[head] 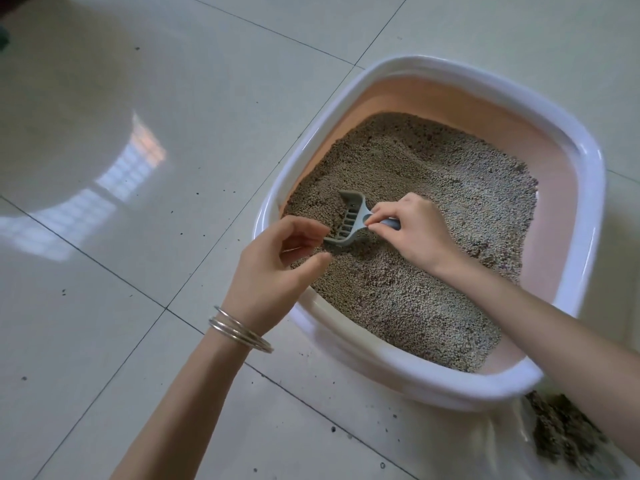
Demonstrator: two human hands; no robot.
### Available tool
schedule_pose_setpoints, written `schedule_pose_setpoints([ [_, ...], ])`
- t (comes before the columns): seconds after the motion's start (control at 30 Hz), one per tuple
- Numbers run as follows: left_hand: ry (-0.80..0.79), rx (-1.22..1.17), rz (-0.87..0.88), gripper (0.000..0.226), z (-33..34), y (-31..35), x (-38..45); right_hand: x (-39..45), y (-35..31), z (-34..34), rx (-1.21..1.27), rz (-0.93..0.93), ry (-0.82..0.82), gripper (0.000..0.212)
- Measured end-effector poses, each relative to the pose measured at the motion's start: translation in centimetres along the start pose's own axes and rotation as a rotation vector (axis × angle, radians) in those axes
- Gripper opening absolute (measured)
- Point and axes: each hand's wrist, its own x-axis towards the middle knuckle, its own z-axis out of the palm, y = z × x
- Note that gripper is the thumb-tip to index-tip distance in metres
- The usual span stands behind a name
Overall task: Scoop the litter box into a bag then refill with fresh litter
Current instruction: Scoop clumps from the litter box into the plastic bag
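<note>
A pink litter box with a white rim (408, 69) sits on the tiled floor, filled with grey-brown litter (433, 188). My right hand (412, 230) holds the handle of a grey slotted scoop (349, 220), whose blade rests on the litter near the box's left wall. My left hand (277, 268) hovers over the left rim beside the scoop's blade, fingers curled and apart, holding nothing. Silver bangles ring the left wrist.
A clear plastic bag (568, 441) holding dark scooped litter lies on the floor at the lower right, beside the box. Loose litter grains dot the glossy white tiles (138, 168) around the box.
</note>
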Motion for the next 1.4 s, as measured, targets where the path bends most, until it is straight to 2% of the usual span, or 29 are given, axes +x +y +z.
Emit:
schedule_pose_setpoints([
  [0.53,0.008,-0.002,0.013,0.024,0.0,0.2,-0.3,-3.8,1.3,-4.0,0.178,-0.010,0.031,0.017],
  [0.77,0.006,0.003,0.024,0.022,0.2,0.1,-0.7,-5.0,1.9,-5.2,0.243,-0.019,0.101,0.020],
  [1.4,-0.089,-0.014,0.038,0.019,3.0,0.9,-1.5,-10.0,3.1,-8.6,0.197,0.002,0.130,0.013],
])
